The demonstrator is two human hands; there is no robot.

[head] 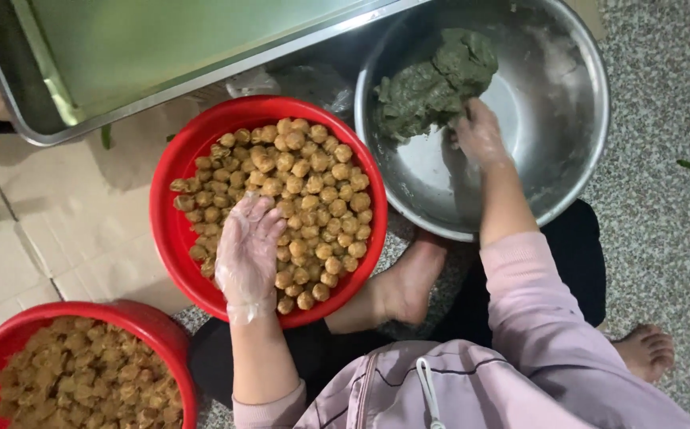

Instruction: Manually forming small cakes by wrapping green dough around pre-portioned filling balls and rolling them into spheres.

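Dough [436,83]: green mass heaped against far-left wall of steel bowl [567,159]; piled on the slope, leaving the bowl's bottom bare for working.
Right hand [480,135]: gloved, at lower right edge of dough, fingers curled into it, pinching at a portion; how much is gripped cannot be told.
Balls [297,199]: tan, round, filling red basin [172,183] nearly level; basin touching steel bowl's left rim, so both lie within reach without shifting.
Left hand [248,250]: gloved, fingers spread wide, palm down on balls at near-left side of basin; holding nothing visible.
Second basin [83,318]: red, at near-left, just beside first; filled with coarser tan lumps, apart from both hands.
Tray [122,71]: large, steel, at far-left, near edge just behind red basin; inside bare.
Floor covering: flattened cardboard [59,222] under basins, keeping them off speckled floor [662,206].
Seating: low, knees apart, bare feet [408,286] just beside bowl, vessels ranged in an arc in front.
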